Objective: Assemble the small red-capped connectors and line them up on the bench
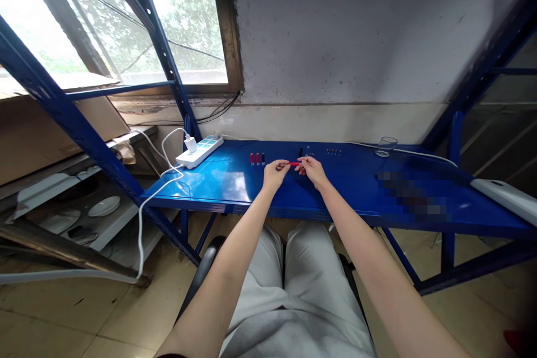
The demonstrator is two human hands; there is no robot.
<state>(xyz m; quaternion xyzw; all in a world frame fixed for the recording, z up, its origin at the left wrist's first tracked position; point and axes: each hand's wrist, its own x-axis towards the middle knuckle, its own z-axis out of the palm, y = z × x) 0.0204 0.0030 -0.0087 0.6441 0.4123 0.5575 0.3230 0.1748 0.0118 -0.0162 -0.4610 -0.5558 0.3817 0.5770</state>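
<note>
My left hand (274, 174) and my right hand (312, 170) meet above the blue table, fingers pinched on a thin red tube (295, 164). The left fingers grip its left end and the right fingers its right end; its tips are hidden by the fingers. Left of my hands, two short red pieces (254, 159) and a dark one (263, 158) lie in a row, each with a pale lower end. Just behind my right hand are a small black piece (301, 152) and a small clear piece (307, 150). Several tiny silvery parts (333, 151) lie farther right.
On the blue table (348, 190), a white power strip (203, 151) with a plugged-in charger stands at the left. A clear glass (385, 147) is at the back right, beside a white cable. A blurred dark object (411, 196) and a white device (505, 198) lie at the right.
</note>
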